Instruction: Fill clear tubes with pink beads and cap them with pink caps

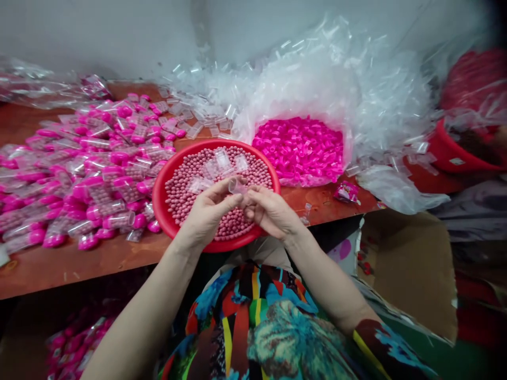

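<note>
Over a red basin [160,203] of small pink balls [190,174], my two hands meet at a small clear plastic tube [236,186]. My left hand [209,208] pinches it between thumb and fingers, its round open end facing up and left. The fingers of my right hand [271,208] are closed at the tube's other end, which they partly cover. Whether they also hold some smaller piece is hidden. Several more clear tubes [219,162] lie on top of the balls.
Filled tubes with bright pink ends [99,169] are heaped on the table [119,258] at left. Behind the basin stands a plastic bag of bright pink caps [299,148]; clear tubes [202,113] lie around it. A cardboard box [407,264] and red bucket [451,153] are at right.
</note>
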Motion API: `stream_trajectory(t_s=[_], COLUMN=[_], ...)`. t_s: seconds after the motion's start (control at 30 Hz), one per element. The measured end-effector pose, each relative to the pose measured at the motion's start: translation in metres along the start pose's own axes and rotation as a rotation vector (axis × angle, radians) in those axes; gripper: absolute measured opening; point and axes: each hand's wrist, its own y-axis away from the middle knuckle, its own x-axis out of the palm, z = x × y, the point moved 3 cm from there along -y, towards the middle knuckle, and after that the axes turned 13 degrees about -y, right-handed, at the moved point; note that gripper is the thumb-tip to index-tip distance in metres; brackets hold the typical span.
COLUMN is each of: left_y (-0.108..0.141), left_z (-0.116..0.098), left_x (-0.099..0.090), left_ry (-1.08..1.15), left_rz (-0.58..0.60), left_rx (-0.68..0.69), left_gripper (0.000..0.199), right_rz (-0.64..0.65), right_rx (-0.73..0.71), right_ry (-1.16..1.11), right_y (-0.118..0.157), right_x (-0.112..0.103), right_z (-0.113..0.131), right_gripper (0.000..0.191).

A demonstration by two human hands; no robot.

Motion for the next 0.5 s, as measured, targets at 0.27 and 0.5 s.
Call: stream_trajectory(t_s=[0.27,0.5], left_y=[-0.03,-0.057], left_z=[0.0,0.029], left_x=[-0.009,0.036], left_ry=[-1.211,-1.261], left_rz=[0.173,0.281], left_rx=[0.256,0.386], left_gripper=[0.035,0.034], right_rz=[-0.295,-0.579], right_rx=[-0.493,-0.572], right_ry=[0.642,0.99], right_y=[0.014,-0.047], right_x=[-0.069,-0.176], right_z=[0.044,0.087], right_gripper=[0.03,0.02])
